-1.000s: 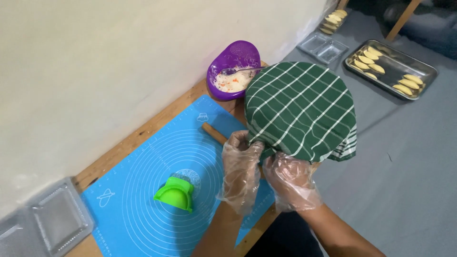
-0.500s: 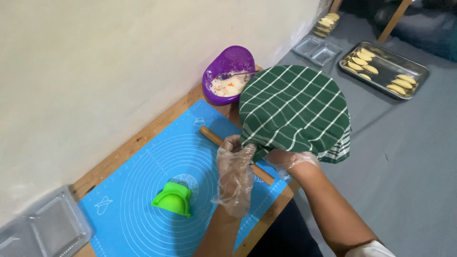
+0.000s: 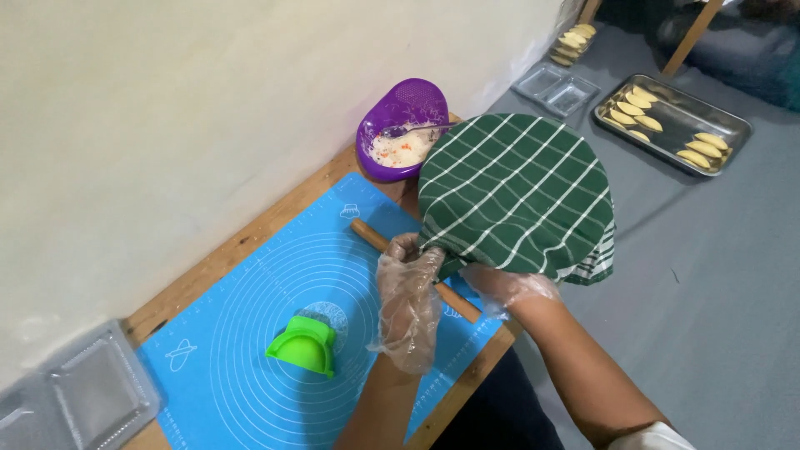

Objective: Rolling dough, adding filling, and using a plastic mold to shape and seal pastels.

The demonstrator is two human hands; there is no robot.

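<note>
At the worktop's (image 3: 250, 242) near right corner, your left hand (image 3: 408, 304), in a loose clear glove, pinches the hem of the green checked cloth (image 3: 517, 192) draped over a round bowl; your right hand (image 3: 504, 287), also gloved, is tucked under the cloth's near edge, grip not visible, can't tell. Wooden rolling pin (image 3: 371, 236) lies on the blue mat (image 3: 250, 350) just beside your left hand, green dumpling press (image 3: 304, 346) sits toward the mat's left, purple bowl (image 3: 408, 112) of filling at the far edge.
</note>
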